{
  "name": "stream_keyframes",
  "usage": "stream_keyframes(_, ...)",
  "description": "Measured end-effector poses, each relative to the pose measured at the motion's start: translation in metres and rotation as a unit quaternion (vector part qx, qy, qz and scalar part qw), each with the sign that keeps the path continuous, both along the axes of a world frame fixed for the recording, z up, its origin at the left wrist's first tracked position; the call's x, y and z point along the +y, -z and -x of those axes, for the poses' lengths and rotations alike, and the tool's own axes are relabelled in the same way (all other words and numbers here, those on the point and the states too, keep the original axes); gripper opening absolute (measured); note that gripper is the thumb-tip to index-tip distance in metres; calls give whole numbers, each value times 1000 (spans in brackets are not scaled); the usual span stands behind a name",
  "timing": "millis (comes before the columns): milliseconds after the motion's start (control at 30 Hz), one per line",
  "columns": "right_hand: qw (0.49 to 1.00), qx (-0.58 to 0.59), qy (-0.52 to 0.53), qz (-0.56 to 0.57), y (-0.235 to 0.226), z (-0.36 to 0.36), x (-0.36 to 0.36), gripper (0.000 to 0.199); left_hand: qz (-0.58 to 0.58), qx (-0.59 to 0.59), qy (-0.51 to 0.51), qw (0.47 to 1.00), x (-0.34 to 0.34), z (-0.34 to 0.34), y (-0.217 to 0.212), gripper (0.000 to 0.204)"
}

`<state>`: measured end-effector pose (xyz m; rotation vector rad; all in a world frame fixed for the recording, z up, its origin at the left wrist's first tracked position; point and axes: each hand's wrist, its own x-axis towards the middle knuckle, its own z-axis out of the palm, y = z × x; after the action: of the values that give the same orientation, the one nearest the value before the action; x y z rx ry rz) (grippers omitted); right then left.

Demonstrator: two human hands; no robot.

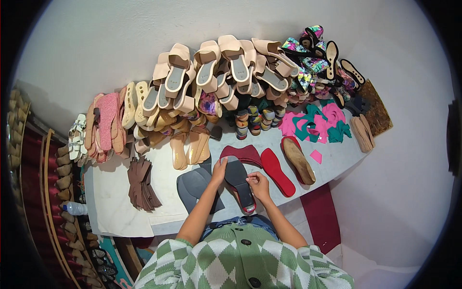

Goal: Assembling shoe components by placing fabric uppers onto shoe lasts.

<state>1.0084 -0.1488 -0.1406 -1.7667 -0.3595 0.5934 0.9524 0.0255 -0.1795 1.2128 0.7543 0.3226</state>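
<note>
Near the table's front edge, a dark grey shoe sole (237, 174) lies over a red shoe, whose edge (249, 209) shows beneath the heel end. My left hand (219, 172) is closed on the sole's left edge, close to its rounded toe end. My right hand (259, 185) is closed at the sole's right edge, fingertips pinched against it. Behind the sole lies a red upper piece (245, 154). To its right are a flat red insole (278, 173) and a shoe last with red material around it (298, 161). Several grey soles (190, 185) lie left of my left forearm.
Beige heeled sandals (236, 62) are heaped along the wall, with patterned ones (313, 62) at the right. Pink and green scraps (317, 123) lie below those. Brown straps (143, 185) rest at the left of the table. A bottle (75, 208) stands by the shelf.
</note>
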Motion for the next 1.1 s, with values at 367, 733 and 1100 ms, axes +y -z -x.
stream_keyframes(367,998,-22,-51,31,0,-4,5,13,-73,33,-33,996,2,6,12,40)
stream_keyframes(733,976,-219,0,5,-1,-32,72,34,-171,58,-62,982,-6,8,1,41)
stream_keyframes(1100,941,-249,-85,215,2,-29,109,39,-206,71,-82,972,-4,9,7,42)
